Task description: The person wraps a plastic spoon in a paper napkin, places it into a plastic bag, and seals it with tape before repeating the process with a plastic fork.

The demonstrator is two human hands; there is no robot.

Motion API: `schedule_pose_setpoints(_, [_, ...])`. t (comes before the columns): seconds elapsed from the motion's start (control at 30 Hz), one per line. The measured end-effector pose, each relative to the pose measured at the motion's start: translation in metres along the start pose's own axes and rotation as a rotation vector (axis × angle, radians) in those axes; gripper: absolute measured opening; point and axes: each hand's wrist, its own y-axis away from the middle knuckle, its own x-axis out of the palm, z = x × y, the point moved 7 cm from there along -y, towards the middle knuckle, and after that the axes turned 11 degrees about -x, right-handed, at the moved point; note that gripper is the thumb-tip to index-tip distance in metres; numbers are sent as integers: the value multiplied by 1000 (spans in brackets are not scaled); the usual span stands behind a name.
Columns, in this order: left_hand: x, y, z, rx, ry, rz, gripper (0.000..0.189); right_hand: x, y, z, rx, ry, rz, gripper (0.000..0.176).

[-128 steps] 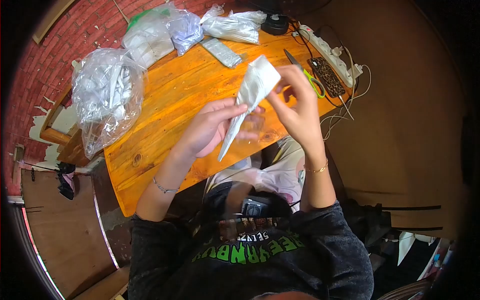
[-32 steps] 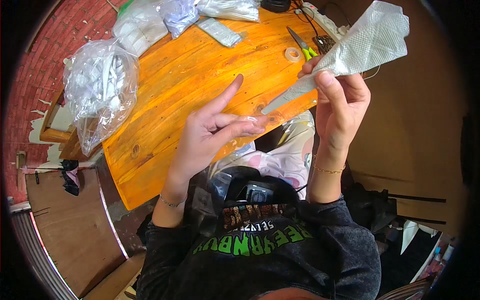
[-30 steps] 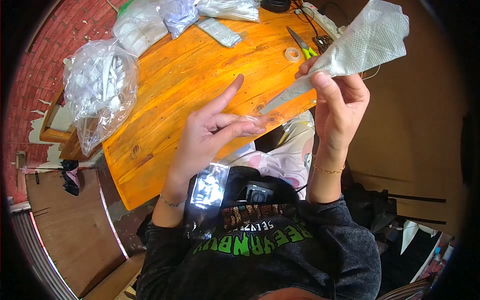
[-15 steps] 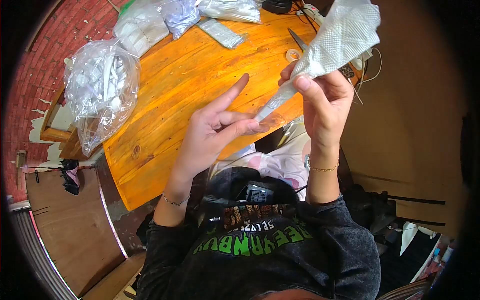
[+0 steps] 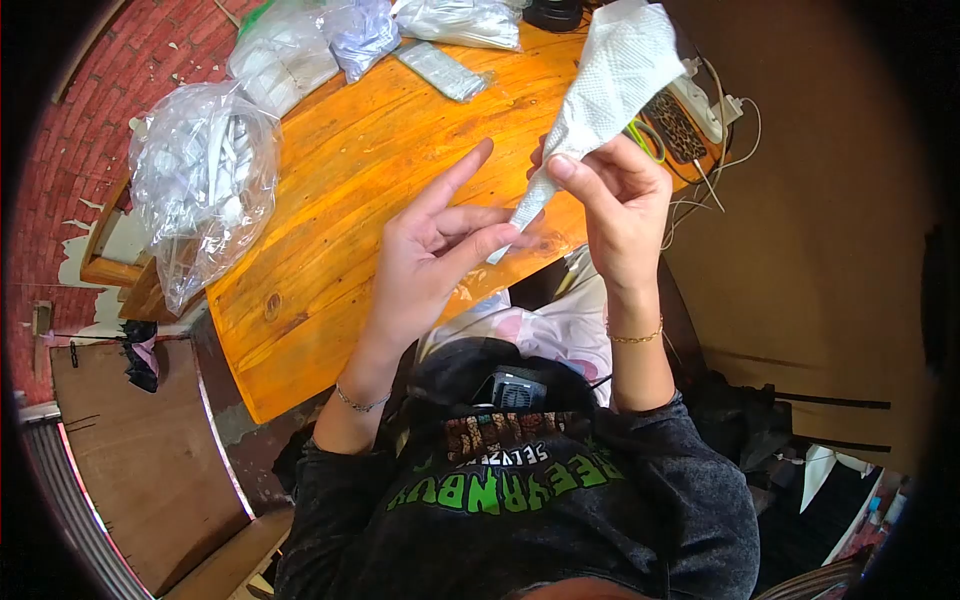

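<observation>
A white embossed paper napkin (image 5: pixel 622 75) fans out at its top and narrows to a thin twisted stem below. My right hand (image 5: pixel 622 205) pinches it at the neck between thumb and fingers. Lower down, my left hand (image 5: pixel 425 250) has thumb and fingers closed on the stem, while its index finger points up and away. The stem's tip sticks out just under my left thumb. Both hands are above the near edge of the wooden table (image 5: pixel 330 260).
On the left is a clear plastic bag (image 5: pixel 205 180) of white pieces. More bags (image 5: pixel 285 60) and a flat wrapped packet (image 5: pixel 443 70) lie at the back. To the right are green-handled scissors (image 5: pixel 648 140), a leopard-print item (image 5: pixel 676 126) and a power strip (image 5: pixel 697 108) with cables.
The napkin and my right hand have shifted left and slightly down. My left thumb has moved up along the stem, so more of its tip shows. The scissors' handles have come into view.
</observation>
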Motion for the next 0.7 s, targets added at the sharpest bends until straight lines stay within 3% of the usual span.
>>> schedule_pose_setpoints(0.2, [1, -3, 0, 7, 92, -25, 61, 2, 3, -7, 78, 56, 9, 14])
schedule_pose_setpoints(0.43, [2, -7, -5, 88, 155, -61, 60, 11, 4, -14, 163, 136, 209, 21])
schedule_pose_setpoints(0.63, [5, -7, -1, 51, 131, -57, 60, 3, -27, 27, -203, 112, -89, 38])
schedule_pose_setpoints(0.7, [6, -7, -1, 55, 97, -57, 60, 5, -33, 36, -345, 295, -20, 30])
